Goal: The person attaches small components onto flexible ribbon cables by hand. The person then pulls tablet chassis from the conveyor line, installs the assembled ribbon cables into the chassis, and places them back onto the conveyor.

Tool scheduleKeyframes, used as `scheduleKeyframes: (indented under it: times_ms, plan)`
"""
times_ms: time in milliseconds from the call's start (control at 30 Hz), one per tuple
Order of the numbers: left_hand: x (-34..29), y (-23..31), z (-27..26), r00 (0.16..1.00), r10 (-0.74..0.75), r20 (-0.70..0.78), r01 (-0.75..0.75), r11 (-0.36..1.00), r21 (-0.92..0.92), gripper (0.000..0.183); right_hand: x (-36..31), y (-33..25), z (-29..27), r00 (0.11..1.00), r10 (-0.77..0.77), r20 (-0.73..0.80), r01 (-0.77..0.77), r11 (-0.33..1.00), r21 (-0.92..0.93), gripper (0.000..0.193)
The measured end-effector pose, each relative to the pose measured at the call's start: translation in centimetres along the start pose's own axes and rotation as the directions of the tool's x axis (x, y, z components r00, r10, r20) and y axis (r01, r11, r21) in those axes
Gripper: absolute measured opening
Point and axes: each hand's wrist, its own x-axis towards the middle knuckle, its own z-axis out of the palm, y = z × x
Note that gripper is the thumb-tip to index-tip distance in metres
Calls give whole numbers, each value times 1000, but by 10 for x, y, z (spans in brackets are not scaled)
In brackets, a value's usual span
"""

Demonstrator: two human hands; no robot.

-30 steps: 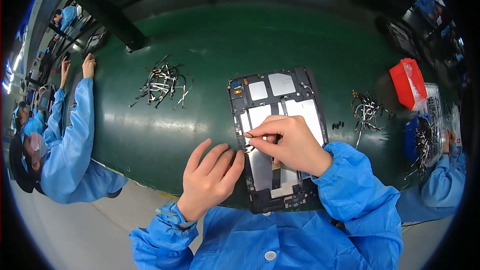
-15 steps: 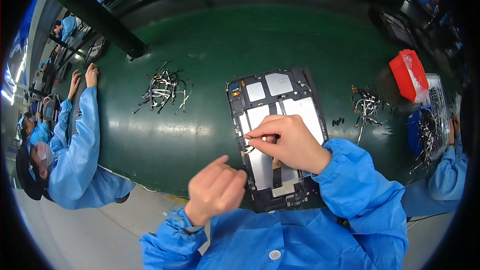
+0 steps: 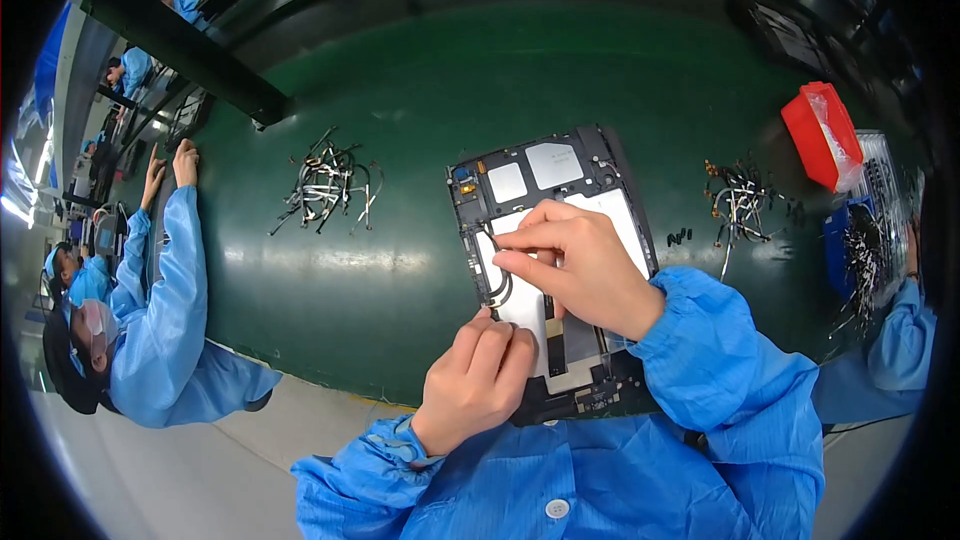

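Observation:
An opened tablet [image 3: 553,166] with a black frame and silver-white battery panels lies on the green table in front of me. A thin dark cable [image 3: 506,287] curves over its left edge. My right hand [image 3: 590,265] pinches the upper part of this cable between thumb and forefinger, above the tablet's left side. Lower down, my left hand [image 3: 472,375] is closed, its fingertips at the cable's lower end by the frame edge. Those fingertips partly hide whether they grip the cable or press it.
A pile of loose cables [image 3: 325,183] lies to the left, another [image 3: 743,202] to the right beside small black pieces [image 3: 679,237]. Farther right stand a red bin [image 3: 820,140] and a blue bin [image 3: 838,245]. A co-worker [image 3: 150,310] sits at the left; a dark post [image 3: 185,45] rises behind.
My left hand has moved up and right from beside the tablet to the cable's lower end. My right hand has shifted slightly upward, and more of the cable now shows as a curve.

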Motion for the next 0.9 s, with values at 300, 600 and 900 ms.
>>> scheduleKeyframes:
  times_ms: [300, 600, 900]
  plan:
    - [10, 2, -2, 989, -150, -5, 150, 988, 18, 33, 5, 5, 1, 1000, -14, 4, 14, 999, -30, 10]
    - [11, 5, -2, 991, -129, 42, 124, 987, 103, 27, 5, -2, 2, 999, 29, -25, -29, 1000, -10, 12]
    - [14, 5, 0, 994, -91, 63, 82, 987, 139, 18, 16, 13, 6, 990, -115, -85, 103, 984, -144, 10]
